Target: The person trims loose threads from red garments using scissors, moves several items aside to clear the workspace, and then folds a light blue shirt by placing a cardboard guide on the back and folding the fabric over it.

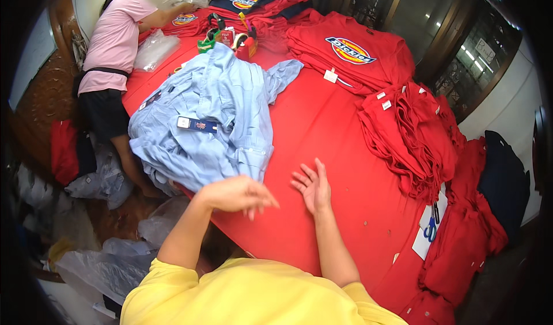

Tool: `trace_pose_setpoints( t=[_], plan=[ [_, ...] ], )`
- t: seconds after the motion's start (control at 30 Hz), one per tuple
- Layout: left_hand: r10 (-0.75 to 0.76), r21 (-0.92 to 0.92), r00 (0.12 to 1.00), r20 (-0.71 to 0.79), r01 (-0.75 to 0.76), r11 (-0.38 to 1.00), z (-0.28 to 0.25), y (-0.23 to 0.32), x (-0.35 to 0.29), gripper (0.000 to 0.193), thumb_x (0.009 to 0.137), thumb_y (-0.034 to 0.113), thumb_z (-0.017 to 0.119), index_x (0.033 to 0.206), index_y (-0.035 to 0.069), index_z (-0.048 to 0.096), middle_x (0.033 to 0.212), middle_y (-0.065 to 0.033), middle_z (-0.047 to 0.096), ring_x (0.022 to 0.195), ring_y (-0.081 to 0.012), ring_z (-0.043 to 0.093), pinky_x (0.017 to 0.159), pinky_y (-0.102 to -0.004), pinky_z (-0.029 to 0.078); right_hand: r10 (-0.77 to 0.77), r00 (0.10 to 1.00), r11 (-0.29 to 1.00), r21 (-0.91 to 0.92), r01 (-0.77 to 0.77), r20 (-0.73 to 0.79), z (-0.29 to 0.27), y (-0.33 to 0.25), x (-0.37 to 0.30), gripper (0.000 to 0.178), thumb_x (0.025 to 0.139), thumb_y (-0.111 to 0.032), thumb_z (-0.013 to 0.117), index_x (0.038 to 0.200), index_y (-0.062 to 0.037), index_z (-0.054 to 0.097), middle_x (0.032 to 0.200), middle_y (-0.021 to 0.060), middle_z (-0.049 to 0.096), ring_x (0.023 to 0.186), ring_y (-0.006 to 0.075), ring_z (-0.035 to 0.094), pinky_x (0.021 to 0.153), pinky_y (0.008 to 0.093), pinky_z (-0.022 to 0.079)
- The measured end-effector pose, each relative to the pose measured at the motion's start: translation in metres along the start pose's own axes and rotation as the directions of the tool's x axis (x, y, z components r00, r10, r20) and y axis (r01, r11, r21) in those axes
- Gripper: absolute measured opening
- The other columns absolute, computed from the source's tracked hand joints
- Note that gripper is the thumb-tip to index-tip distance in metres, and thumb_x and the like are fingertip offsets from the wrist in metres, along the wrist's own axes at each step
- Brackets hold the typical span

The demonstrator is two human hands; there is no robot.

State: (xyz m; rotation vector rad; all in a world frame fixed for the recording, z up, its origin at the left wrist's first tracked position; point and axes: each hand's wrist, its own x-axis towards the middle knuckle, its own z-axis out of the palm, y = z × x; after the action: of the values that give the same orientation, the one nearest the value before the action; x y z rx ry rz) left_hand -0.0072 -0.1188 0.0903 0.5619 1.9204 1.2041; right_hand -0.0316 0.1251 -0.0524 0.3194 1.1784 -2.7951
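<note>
My right hand (pixel 314 190) is raised, palm turned inward, its fingers loosely bent and apart with nothing in them. To its left, my left hand (pixel 237 195) hovers by the near edge of a light blue shirt (pixel 230 103). That hand is empty, the index finger stretched out and the others slightly curled. The shirt lies crumpled on the red-covered table (pixel 322 135), with long sleeves and a dark blue hang tag (pixel 197 124) on top. Whether the left wrist touches the cloth, I cannot tell.
Folded red T-shirts (pixel 357 48) and red garment piles (pixel 409 140) line the right side. Blue scissors (pixel 430 230) lie on white paper. Tape dispensers (pixel 245 44) stand beyond the shirt. A person in pink (pixel 109 42) works at far left. Plastic bags (pixel 109 267) cover the floor.
</note>
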Motion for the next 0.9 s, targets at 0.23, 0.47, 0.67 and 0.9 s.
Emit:
trace_pose_setpoints(
  t=[0.23,0.47,0.67,0.9],
  plan=[
    [0.393,0.392,-0.038,-0.919,0.012,0.92,-0.112,-0.099,0.103,0.036,0.09,0.026,0.061,0.113,-0.002,0.064,0.111,-0.0193,0.063,0.1,-0.0338,0.06,0.089,-0.0397,0.047,-0.122,0.964,0.383,-0.885,0.267,0.238,0.041,0.033,0.063,0.075,0.088,-0.032,0.065,0.147,-0.0068,0.025,0.134,0.0217,0.045,0.106,0.0345,0.059,0.087,0.0431,0.051],
    [0.06,0.082,0.158,-0.986,0.134,0.988,-0.24,-0.096,0.144,0.063,0.087,0.035,0.063,0.131,-0.007,0.049,0.117,-0.0247,0.062,0.112,-0.0357,0.058,0.096,-0.0401,0.044,-0.46,0.818,0.3,-0.807,0.509,0.345,0.102,-0.015,0.085,0.022,0.08,-0.009,0.07,0.098,0.0003,0.061,0.096,0.0181,0.061,0.093,0.0301,0.061,0.082,0.0372,0.047],
    [0.338,-0.221,0.43,-0.837,-0.831,0.51,-0.173,0.056,0.121,0.025,0.091,0.014,0.06,0.11,-0.002,0.057,0.096,-0.0076,0.064,0.085,-0.0156,0.063,0.077,-0.0309,0.051,-0.492,0.654,0.416,-0.504,0.756,0.575,0.118,-0.152,-0.046,0.012,0.08,0.004,0.058,0.091,0.0018,0.06,0.086,0.0059,0.063,0.077,0.0098,0.057,0.068,0.024,0.045],
    [0.717,-0.096,0.547,-0.433,-0.819,0.566,-0.098,0.196,0.064,0.017,0.092,0.017,0.063,0.101,0.004,0.057,0.091,-0.0039,0.064,0.082,-0.0114,0.062,0.076,-0.0281,0.051,-0.622,0.556,0.242,-0.54,0.806,0.551,0.077,-0.222,-0.09,0.055,0.079,-0.006,0.067,0.132,-0.0001,0.051,0.119,0.0145,0.059,0.098,0.0204,0.06,0.083,0.03,0.048]
  ],
)
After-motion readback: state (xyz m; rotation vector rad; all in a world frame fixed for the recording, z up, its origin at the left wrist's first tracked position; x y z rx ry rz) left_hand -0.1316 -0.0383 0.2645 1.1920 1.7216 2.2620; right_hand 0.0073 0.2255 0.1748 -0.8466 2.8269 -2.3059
